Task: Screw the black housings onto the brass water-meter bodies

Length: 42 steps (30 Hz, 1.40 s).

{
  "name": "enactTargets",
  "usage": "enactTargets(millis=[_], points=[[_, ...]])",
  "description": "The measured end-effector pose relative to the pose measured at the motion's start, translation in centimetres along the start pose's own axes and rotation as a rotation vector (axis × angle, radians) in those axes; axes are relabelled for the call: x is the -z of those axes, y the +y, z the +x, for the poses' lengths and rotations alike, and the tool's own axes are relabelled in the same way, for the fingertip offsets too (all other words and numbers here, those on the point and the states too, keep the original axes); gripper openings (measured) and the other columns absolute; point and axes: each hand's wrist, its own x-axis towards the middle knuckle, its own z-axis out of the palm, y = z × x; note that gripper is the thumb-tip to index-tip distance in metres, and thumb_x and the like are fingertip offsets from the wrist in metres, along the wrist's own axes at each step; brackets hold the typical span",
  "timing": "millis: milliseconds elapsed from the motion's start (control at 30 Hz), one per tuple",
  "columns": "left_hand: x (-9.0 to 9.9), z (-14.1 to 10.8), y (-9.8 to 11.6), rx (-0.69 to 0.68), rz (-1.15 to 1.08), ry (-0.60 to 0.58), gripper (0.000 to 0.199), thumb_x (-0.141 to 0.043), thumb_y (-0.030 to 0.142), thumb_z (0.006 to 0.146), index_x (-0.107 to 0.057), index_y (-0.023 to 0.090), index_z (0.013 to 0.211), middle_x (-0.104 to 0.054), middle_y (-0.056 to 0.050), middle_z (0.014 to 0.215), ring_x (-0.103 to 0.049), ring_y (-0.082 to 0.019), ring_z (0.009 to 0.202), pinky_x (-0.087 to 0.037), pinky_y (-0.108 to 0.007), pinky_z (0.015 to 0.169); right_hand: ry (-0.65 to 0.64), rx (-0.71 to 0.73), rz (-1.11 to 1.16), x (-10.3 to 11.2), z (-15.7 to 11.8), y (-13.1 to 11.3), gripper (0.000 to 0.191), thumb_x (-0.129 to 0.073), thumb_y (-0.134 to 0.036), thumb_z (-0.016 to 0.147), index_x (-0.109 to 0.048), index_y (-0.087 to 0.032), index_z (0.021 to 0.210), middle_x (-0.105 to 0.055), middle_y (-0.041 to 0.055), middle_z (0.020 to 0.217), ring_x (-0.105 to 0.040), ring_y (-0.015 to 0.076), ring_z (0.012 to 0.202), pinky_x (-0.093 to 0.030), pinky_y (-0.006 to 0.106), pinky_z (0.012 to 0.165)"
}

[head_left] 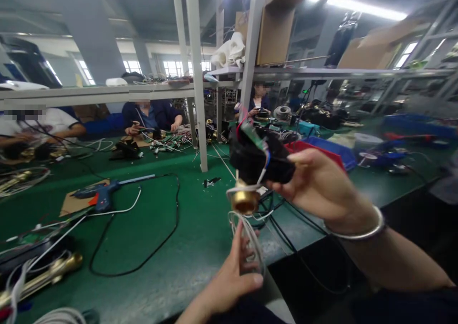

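Note:
My right hand [311,185] grips a black plastic housing [275,157] by its right side, thumb on top and fingers beneath. A small green circuit board [255,137] with red, blue and white wires sticks up from the housing. Below it is a threaded brass pipe fitting [245,201] with pale cable around it. A looped pale cable [252,240] hangs under the fitting. My left hand [236,271] is at this cable, its index finger stretched up and thumb apart, the cable passing by its fingers. Whether the fingers press on the cable is unclear. The housing is slightly blurred.
A blue glue gun [103,195] lies on cardboard at the left of the green table [150,252], its black cord looped beside it. Brass pipe parts [60,269] and wires lie front left. A white post [200,99] rises mid-table. Red and blue bins [334,152] stand right. Several people work beyond.

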Motion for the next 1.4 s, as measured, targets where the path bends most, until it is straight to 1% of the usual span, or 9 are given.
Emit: enactTargets(millis=[167,367,467,567,733,933,1067,1200,1400], points=[[0.0,-4.1,-0.7,0.262,-0.044,-0.273,0.083,-0.069,0.055,0.07,-0.034,0.029,0.14,-0.053,-0.012,0.13,-0.051,-0.031,0.117,-0.037,-0.046,0.098,-0.097,-0.365,0.204,0.3,0.7,9.6,0.007,-0.062,-0.018,0.064,-0.06,-0.015,0.07,-0.069,0.0052,0.072,-0.065,0.0165,0.066,-0.055,0.028,0.061],[4.1,-8.9,1.1,0.419,0.595,0.604,0.046,-0.046,0.05,0.081,-0.07,0.014,0.095,-0.069,-0.007,0.071,-0.063,-0.021,0.065,-0.05,-0.031,0.062,-0.036,-0.362,0.209,-0.9,-0.6,17.2,0.035,-0.075,-0.022,0.054,-0.059,-0.017,0.085,-0.068,0.002,0.082,-0.064,0.0176,0.074,-0.054,0.031,0.067],[4.9,-9.6,2.4,0.187,0.785,1.02,0.041,-0.047,0.052,0.078,-0.068,0.017,0.078,-0.068,-0.007,0.07,-0.063,-0.022,0.067,-0.051,-0.032,0.065,0.005,-0.331,0.237,-1.7,-1.0,19.8,0.04,-0.078,-0.025,0.055,-0.056,-0.019,0.088,-0.066,0.0021,0.09,-0.063,0.0191,0.083,-0.053,0.035,0.074],[4.3,-8.0,3.0,-0.073,0.927,1.116,0.031,-0.051,0.046,0.078,-0.067,0.019,0.082,-0.067,-0.009,0.087,-0.063,-0.023,0.085,-0.051,-0.036,0.079,0.029,-0.314,0.25,-2.4,-1.3,21.9,0.046,-0.08,-0.031,0.056,-0.054,-0.019,0.092,-0.063,0.0039,0.099,-0.061,0.02,0.089,-0.051,0.037,0.079],[3.8,-3.8,3.1,-0.093,0.961,1.138,0.043,-0.061,0.034,0.072,-0.06,0.018,0.112,-0.054,-0.013,0.113,-0.052,-0.028,0.109,-0.041,-0.046,0.098,-0.115,-0.235,0.115,-2.0,-1.4,23.4,0.05,-0.078,-0.039,0.063,-0.05,-0.019,0.1,-0.059,0.0074,0.106,-0.059,0.0207,0.097,-0.046,0.038,0.088],[5.2,-2.2,3.5,-0.105,0.657,1.222,0.039,-0.069,0.013,0.062,-0.063,0.022,0.1,-0.055,-0.006,0.106,-0.05,-0.025,0.109,-0.034,-0.037,0.104,-0.132,-0.127,-0.27,1.1,0.0,25.1,0.032,-0.063,-0.026,0.072,-0.047,-0.021,0.098,-0.057,0.0068,0.106,-0.058,0.0202,0.103,-0.045,0.038,0.093],[7.4,-1.7,3.0,-0.012,0.201,1.432,0.041,-0.066,0.011,0.069,-0.056,0.025,0.106,-0.059,0.0,0.1,-0.058,-0.014,0.09,-0.046,-0.021,0.079,-0.19,-0.072,-0.441,1.6,1.2,26.2,0.03,-0.058,-0.015,0.069,-0.054,-0.019,0.099,-0.059,0.0071,0.107,-0.058,0.0198,0.102,-0.045,0.036,0.091],[9.8,-1.7,3.1,0.226,-0.176,1.357,0.015,-0.055,0.01,0.077,-0.059,0.016,0.09,-0.06,0.001,0.066,-0.056,-0.012,0.05,-0.044,-0.019,0.047,-0.286,-0.023,-0.606,1.1,1.7,25.2,0.018,-0.059,-0.011,0.07,-0.063,-0.018,0.086,-0.065,0.0051,0.091,-0.06,0.0193,0.084,-0.047,0.033,0.076],[10.8,-2.0,2.4,0.303,-0.374,1.352,0.015,-0.046,0.011,0.084,-0.052,0.012,0.07,-0.059,-0.003,0.052,-0.056,-0.015,0.041,-0.049,-0.025,0.042,-0.273,0.054,-0.744,0.3,1.9,22.3,0.01,-0.055,-0.013,0.078,-0.064,-0.017,0.076,-0.064,0.0071,0.084,-0.057,0.0213,0.083,-0.041,0.035,0.081]])
